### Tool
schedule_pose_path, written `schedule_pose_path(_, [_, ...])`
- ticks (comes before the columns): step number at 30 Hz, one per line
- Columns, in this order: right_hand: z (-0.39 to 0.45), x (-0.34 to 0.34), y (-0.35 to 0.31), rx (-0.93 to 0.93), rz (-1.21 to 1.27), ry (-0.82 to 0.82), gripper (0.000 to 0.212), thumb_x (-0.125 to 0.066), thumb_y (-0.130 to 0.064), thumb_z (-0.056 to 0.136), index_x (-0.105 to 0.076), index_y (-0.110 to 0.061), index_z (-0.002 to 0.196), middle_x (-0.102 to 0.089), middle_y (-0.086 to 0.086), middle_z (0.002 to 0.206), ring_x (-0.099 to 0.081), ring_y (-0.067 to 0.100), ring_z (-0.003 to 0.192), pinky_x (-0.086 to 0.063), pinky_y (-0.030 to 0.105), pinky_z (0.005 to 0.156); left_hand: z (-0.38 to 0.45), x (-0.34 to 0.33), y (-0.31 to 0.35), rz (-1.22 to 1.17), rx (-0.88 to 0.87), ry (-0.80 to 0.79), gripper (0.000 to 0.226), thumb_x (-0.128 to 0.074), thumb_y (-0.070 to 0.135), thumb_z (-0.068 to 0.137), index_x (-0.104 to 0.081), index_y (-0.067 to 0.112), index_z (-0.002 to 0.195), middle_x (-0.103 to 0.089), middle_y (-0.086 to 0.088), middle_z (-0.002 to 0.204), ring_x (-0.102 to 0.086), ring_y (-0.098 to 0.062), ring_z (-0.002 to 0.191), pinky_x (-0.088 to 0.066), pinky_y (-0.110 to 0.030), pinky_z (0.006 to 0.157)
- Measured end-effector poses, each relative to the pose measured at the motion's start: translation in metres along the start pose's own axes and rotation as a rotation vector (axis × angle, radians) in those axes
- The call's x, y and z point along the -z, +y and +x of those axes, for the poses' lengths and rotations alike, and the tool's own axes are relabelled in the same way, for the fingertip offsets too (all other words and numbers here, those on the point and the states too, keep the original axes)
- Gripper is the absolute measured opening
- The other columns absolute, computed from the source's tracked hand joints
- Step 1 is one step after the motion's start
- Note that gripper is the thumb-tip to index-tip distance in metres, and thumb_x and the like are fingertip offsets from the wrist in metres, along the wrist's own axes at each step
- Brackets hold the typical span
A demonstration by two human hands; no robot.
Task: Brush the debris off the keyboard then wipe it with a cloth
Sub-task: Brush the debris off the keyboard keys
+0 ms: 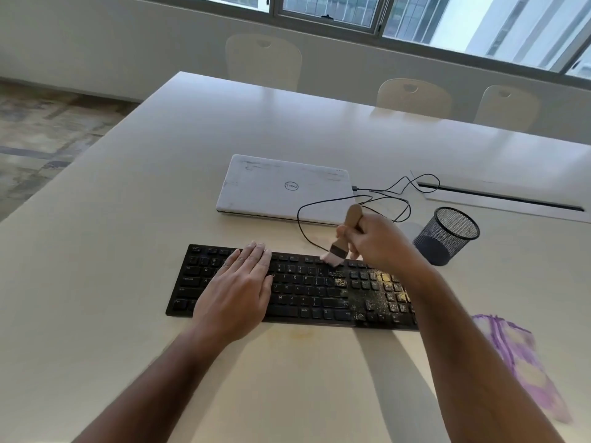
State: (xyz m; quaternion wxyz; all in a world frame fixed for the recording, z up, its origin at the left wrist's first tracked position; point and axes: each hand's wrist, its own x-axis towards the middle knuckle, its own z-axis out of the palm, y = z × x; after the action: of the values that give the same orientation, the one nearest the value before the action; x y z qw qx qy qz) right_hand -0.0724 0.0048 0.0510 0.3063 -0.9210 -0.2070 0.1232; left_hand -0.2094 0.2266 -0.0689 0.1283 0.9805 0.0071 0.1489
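A black keyboard (303, 292) lies across the white table (128, 203) in front of me. Yellowish debris (380, 292) covers its right part around the number pad. My left hand (238, 289) lies flat with straight fingers on the keyboard's left half. My right hand (374, 241) grips the wooden handle of a small brush (339, 247). The pale bristles touch the keyboard's top row near the middle. A purple and white cloth (524, 362) lies on the table to the right of the keyboard.
A shut white laptop (281, 190) sits behind the keyboard, with a black cable (383, 199) looping from its right side. A black mesh cup (447, 235) stands at the right. Pale chairs (263, 62) line the table's far edge.
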Motion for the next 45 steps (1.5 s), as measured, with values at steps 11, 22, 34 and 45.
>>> schedule_pose_path(11, [-0.004, -0.018, -0.008, 0.058, -0.053, 0.037, 0.023, -0.059, -0.028, 0.108, -0.067, -0.013, 0.092, -0.07, -0.006, 0.078, -0.07, 0.006, 0.062, -0.046, 0.015, 0.054, 0.0, -0.001, 0.0, 0.001, 0.0, 0.0, 0.061, -0.022, 0.038, 0.103, -0.038, 0.011, 0.156, -0.036, -0.005, 0.162, -0.021, -0.012, 0.154, -0.02, -0.036, 0.126])
schedule_pose_path(22, [0.001, -0.029, -0.007, 0.052, 0.022, 0.186, 0.033, -0.061, -0.028, 0.106, -0.071, -0.006, 0.084, -0.074, 0.004, 0.068, -0.073, 0.017, 0.059, -0.063, 0.043, 0.065, 0.0, -0.001, 0.0, 0.001, -0.001, 0.012, 0.061, -0.024, 0.038, 0.103, -0.038, 0.011, 0.155, -0.036, -0.005, 0.162, -0.022, -0.012, 0.153, -0.018, -0.035, 0.126])
schedule_pose_path(34, [-0.004, -0.018, -0.003, 0.025, -0.01, 0.294, 0.035, -0.061, -0.031, 0.106, -0.071, -0.008, 0.081, -0.074, 0.003, 0.067, -0.072, 0.016, 0.059, -0.061, 0.036, 0.062, 0.0, 0.0, 0.0, 0.008, -0.007, 0.017, 0.059, -0.026, 0.036, 0.103, -0.036, 0.011, 0.156, -0.036, -0.006, 0.161, -0.023, -0.013, 0.153, -0.017, -0.033, 0.126])
schedule_pose_path(45, [-0.009, -0.022, 0.003, 0.02, 0.025, 0.254, 0.034, -0.06, -0.028, 0.107, -0.071, -0.006, 0.084, -0.075, 0.004, 0.069, -0.074, 0.013, 0.057, -0.064, 0.038, 0.064, 0.0, 0.0, 0.0, 0.001, -0.003, 0.019, 0.06, -0.025, 0.036, 0.103, -0.038, 0.012, 0.155, -0.036, -0.005, 0.161, -0.023, -0.012, 0.153, -0.015, -0.032, 0.126])
